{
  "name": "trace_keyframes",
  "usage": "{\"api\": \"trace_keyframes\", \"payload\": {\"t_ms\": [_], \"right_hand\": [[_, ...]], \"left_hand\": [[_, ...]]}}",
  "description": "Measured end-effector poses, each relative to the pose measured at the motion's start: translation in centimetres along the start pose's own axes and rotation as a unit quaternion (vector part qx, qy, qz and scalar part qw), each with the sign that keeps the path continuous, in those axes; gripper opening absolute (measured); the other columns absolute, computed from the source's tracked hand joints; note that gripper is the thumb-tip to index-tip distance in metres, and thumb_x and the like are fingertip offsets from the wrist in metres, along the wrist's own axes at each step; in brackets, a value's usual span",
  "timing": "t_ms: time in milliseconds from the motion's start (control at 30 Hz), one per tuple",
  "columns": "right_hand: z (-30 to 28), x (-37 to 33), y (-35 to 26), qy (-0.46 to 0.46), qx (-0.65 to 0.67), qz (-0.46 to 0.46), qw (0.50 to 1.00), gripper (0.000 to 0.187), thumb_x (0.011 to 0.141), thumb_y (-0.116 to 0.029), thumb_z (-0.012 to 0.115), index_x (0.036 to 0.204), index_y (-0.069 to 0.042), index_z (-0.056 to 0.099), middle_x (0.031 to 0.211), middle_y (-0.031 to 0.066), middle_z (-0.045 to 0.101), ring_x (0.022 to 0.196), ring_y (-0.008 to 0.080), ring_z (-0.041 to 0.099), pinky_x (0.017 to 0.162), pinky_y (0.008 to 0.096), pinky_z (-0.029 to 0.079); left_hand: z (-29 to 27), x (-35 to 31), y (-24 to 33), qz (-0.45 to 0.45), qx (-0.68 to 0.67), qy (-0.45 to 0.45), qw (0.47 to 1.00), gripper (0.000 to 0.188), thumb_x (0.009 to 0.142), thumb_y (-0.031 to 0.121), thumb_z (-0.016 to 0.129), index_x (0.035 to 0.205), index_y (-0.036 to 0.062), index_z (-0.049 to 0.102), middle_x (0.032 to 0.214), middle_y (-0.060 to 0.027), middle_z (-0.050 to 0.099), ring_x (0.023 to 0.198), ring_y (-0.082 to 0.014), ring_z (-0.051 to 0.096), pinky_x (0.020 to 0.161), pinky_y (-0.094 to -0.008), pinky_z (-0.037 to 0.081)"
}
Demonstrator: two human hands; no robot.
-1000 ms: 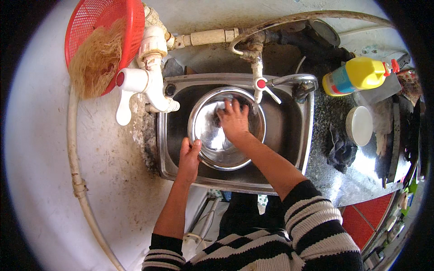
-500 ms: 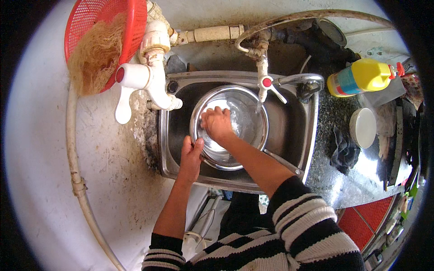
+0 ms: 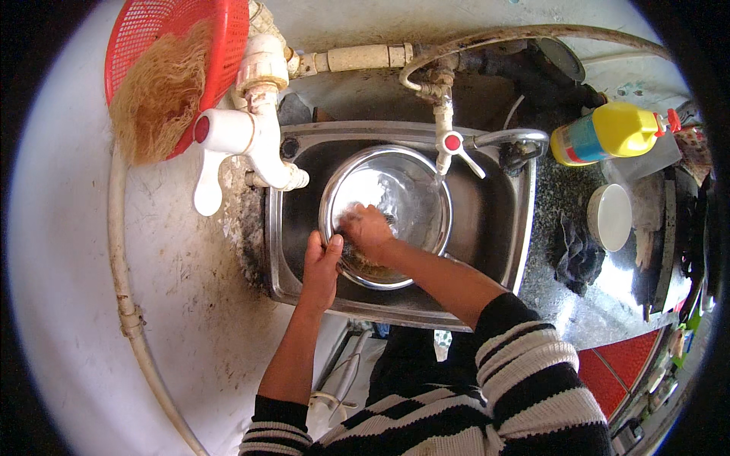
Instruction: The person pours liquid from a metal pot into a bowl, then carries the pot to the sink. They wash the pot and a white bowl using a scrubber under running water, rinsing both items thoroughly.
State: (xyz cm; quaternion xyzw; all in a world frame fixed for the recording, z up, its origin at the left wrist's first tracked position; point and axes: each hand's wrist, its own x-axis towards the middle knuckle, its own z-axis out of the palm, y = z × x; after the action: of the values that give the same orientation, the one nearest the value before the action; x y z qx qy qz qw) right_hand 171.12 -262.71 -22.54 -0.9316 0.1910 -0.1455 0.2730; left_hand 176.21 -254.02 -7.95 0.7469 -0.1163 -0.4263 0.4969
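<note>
A shiny steel pan (image 3: 414, 190) sits in the metal sink (image 3: 494, 228), and a bit of brownish liquid shows at its near side. My left hand (image 3: 322, 266) grips the pan's near left rim, thumb on top and fingers underneath. Inside the pan, my right hand (image 3: 369, 232) presses against the left inner wall with its fingers curled. Its fingertips are blurred, and what lies under them is hidden. My right forearm covers most of the pan's handle. Just over the far right rim, the tap with a red-centred knob (image 3: 449, 144) points down.
A second white tap (image 3: 228, 133) juts out at the left wall. Above it hangs a red basket (image 3: 228, 45) with a tan fibrous net (image 3: 156, 99). On the right counter are a yellow bottle (image 3: 608, 133), a white bowl (image 3: 610, 218) and a dark cloth (image 3: 578, 258).
My right hand has slid nearer along the pan's inner wall, and the handle is now mostly behind my forearm. My left hand keeps its hold on the rim.
</note>
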Motion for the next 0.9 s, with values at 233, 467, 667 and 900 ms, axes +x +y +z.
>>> {"api": "trace_keyframes", "payload": {"t_ms": [233, 467, 667, 900], "right_hand": [[-2.7, 3.4, 0.8, -0.053, 0.019, 0.020, 0.998, 0.013, 0.071, -0.013, 0.054, 0.079, -0.006, 0.062, 0.086, 0.0106, 0.059, 0.089, 0.0278, 0.056, 0.077, 0.0406, 0.045], [-3.4, 5.2, 0.9, -0.024, 0.009, 0.099, 0.995, 0.018, 0.067, -0.014, 0.061, 0.082, -0.004, 0.059, 0.087, 0.0141, 0.060, 0.085, 0.0267, 0.057, 0.081, 0.0376, 0.043], [-3.0, -1.6, -0.6, -0.100, -0.021, 0.015, 0.995, 0.020, 0.073, -0.015, 0.062, 0.089, -0.005, 0.060, 0.099, 0.0141, 0.058, 0.099, 0.0273, 0.052, 0.087, 0.0395, 0.041], [-11.8, -6.1, 2.1, 0.152, 0.140, 0.160, 0.965, 0.038, 0.073, -0.002, 0.062, 0.109, -0.003, 0.049, 0.107, 0.0116, 0.054, 0.093, 0.0243, 0.055, 0.082, 0.0376, 0.044]], "left_hand": [[-1.1, 1.2, -2.9, 0.122, -0.015, -0.049, 0.991, 0.013, 0.090, 0.018, 0.052, 0.084, 0.0111, 0.043, 0.073, 0.0051, 0.042, 0.061, -0.0024, 0.036, 0.049, -0.0195, 0.031], [-1.3, 1.8, -3.7, 0.106, 0.012, -0.021, 0.994, 0.017, 0.089, 0.019, 0.053, 0.082, 0.0116, 0.041, 0.072, 0.0056, 0.039, 0.061, -0.0026, 0.034, 0.051, -0.0198, 0.031], [-0.6, 0.5, -1.0, 0.033, 0.032, 0.000, 0.999, 0.017, 0.090, 0.020, 0.053, 0.081, 0.0111, 0.041, 0.072, 0.0063, 0.038, 0.062, -0.0026, 0.032, 0.052, -0.0196, 0.029], [0.1, -0.2, 0.9, 0.024, 0.046, 0.004, 0.999, 0.018, 0.091, 0.025, 0.050, 0.083, 0.0101, 0.043, 0.071, 0.0044, 0.041, 0.061, -0.0045, 0.035, 0.051, -0.0212, 0.031]]}}
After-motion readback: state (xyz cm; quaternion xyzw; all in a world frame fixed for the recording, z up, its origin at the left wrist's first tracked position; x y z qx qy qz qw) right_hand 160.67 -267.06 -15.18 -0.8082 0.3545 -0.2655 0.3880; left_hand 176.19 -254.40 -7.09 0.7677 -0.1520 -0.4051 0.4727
